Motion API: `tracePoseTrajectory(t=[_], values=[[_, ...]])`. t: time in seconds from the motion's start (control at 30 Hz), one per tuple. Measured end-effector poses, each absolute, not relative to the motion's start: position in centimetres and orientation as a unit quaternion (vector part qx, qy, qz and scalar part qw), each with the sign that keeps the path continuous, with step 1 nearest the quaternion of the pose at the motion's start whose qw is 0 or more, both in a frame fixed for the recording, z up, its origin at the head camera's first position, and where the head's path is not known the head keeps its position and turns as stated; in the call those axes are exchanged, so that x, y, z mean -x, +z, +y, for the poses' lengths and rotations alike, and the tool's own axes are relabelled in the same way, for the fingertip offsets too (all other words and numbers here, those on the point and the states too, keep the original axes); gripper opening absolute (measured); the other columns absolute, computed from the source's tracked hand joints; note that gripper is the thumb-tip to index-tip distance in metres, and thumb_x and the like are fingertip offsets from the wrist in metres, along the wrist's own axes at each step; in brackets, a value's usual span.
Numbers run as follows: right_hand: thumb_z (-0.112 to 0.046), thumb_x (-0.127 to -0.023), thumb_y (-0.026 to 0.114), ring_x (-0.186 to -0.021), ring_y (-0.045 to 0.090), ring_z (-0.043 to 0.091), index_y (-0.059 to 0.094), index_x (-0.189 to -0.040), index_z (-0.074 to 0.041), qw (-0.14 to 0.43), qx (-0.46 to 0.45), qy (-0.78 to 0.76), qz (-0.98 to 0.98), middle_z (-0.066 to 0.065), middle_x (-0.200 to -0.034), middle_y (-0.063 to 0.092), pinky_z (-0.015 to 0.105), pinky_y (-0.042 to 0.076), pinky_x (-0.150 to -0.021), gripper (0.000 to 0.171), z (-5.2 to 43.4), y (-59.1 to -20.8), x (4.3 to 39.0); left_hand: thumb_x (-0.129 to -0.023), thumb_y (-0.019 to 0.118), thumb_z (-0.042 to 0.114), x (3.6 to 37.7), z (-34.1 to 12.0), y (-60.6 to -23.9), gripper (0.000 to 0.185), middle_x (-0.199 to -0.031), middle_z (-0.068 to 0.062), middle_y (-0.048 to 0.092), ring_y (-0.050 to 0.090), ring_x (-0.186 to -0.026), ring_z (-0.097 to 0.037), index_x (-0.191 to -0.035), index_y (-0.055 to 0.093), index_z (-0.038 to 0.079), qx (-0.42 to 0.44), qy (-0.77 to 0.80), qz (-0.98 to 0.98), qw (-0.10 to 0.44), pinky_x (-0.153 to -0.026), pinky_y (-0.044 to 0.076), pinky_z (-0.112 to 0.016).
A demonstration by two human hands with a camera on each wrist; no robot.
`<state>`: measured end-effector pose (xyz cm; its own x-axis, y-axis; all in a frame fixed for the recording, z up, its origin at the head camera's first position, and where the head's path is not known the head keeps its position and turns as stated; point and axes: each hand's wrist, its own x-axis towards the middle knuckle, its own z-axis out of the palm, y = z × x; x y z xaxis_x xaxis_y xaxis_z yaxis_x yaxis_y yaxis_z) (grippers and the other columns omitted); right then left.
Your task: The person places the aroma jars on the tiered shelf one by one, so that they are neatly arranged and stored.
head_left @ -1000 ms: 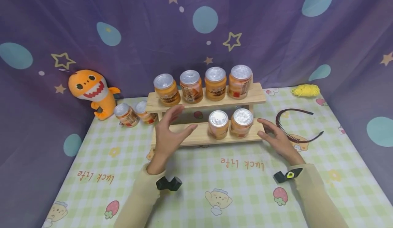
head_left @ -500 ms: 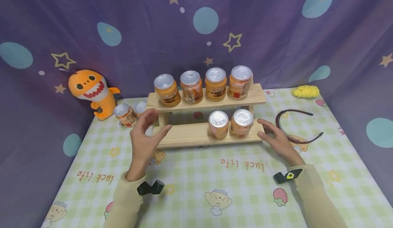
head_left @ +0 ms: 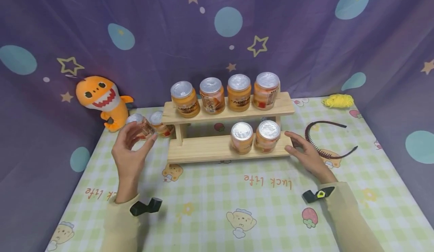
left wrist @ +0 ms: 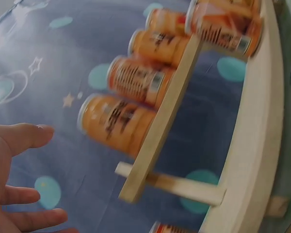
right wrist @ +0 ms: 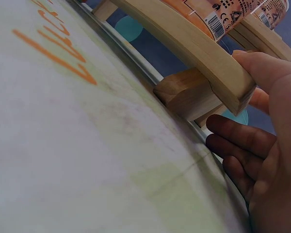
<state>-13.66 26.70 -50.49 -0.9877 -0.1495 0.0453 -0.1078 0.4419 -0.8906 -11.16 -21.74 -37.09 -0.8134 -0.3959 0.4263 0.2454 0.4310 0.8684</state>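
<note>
My left hand (head_left: pixel 129 161) reaches at the left, thumb and fingers apart, overlapping an orange jar with a silver lid (head_left: pixel 146 127) in the head view. In the left wrist view its fingers (left wrist: pixel 22 194) are spread with nothing between them. A second such jar (head_left: pixel 159 119) stands beside the first, close to the rack's left end. My right hand (head_left: pixel 306 156) holds the right end of the lower board of a two-tier wooden rack (head_left: pixel 203 148), the lower fingers curled beneath it. Several jars (head_left: pixel 239 93) line the upper board; two jars (head_left: pixel 242 141) stand on the lower board's right half.
An orange shark plush (head_left: pixel 101 101) leans at the back left. To the rack's right lie a dark toothed headband (head_left: pixel 308 131) and, farther back, a yellow yarn bundle (head_left: pixel 338 101). A checked cloth (head_left: pixel 203 206) covers the table, with a purple curtain (head_left: pixel 152 67) behind.
My left hand has moved left from in front of the rack's lower board to the jar near the plush. The right hand and the rack have stayed in place.
</note>
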Motion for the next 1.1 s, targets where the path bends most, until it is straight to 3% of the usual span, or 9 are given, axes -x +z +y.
tracePoseTrajectory(t=[0.33, 0.67, 0.83, 0.97, 1.1], values=[[-0.022, -0.102, 0.059, -0.109, 0.051, -0.014, 0.044, -0.151, -0.013, 0.012, 0.083, -0.527, 0.846, 0.018, -0.147, 0.053, 0.009, 0.039, -0.094, 0.052, 26.7, -50.7, 13.7, -0.079, 0.086, 0.026, 12.6, -25.2, -37.7, 0.054, -0.121, -0.005, 0.069, 0.064, -0.105, -0.005, -0.129, 0.064, 0.017, -0.159, -0.501, -0.786, 0.324, -0.087, 0.048, -0.014], [-0.024, -0.102, 0.059, -0.111, 0.050, -0.014, 0.044, -0.151, -0.013, 0.017, 0.080, -0.528, 0.846, 0.016, -0.150, 0.050, 0.010, 0.039, -0.095, 0.052, 26.7, -50.6, 13.7, -0.077, 0.086, 0.027, 14.6, -27.3, -39.1, 0.058, -0.127, -0.009, 0.068, 0.061, -0.104, -0.008, -0.130, 0.063, 0.019, -0.228, -0.493, -0.774, 0.326, -0.085, 0.044, -0.017], [-0.024, -0.102, 0.059, -0.110, 0.050, -0.014, 0.044, -0.151, -0.013, 0.019, 0.078, -0.529, 0.845, 0.017, -0.150, 0.050, 0.010, 0.039, -0.095, 0.053, 26.7, -50.5, 13.7, -0.079, 0.085, 0.030, 15.5, -28.1, -39.8, 0.058, -0.123, -0.003, 0.066, 0.059, -0.105, -0.010, -0.132, 0.062, 0.019, -0.245, -0.496, -0.771, 0.316, -0.085, 0.043, -0.017], [-0.024, -0.102, 0.059, -0.111, 0.050, -0.013, 0.044, -0.151, -0.013, 0.022, 0.076, -0.531, 0.844, 0.017, -0.151, 0.050, 0.010, 0.039, -0.096, 0.053, 26.7, -50.5, 13.7, -0.081, 0.084, 0.028, 16.4, -28.6, -40.4, 0.057, -0.120, 0.001, 0.063, 0.057, -0.106, -0.010, -0.132, 0.061, 0.017, -0.253, -0.499, -0.771, 0.305, -0.089, 0.046, -0.017], [-0.024, -0.102, 0.059, -0.111, 0.049, -0.013, 0.044, -0.151, -0.013, 0.023, 0.075, -0.530, 0.844, 0.016, -0.151, 0.050, 0.011, 0.038, -0.096, 0.053, 26.7, -50.5, 13.7, -0.082, 0.082, 0.030, 17.6, -29.1, -41.1, 0.059, -0.127, -0.004, 0.062, 0.056, -0.107, -0.011, -0.135, 0.059, 0.019, -0.273, -0.496, -0.775, 0.280, -0.096, 0.047, -0.022]])
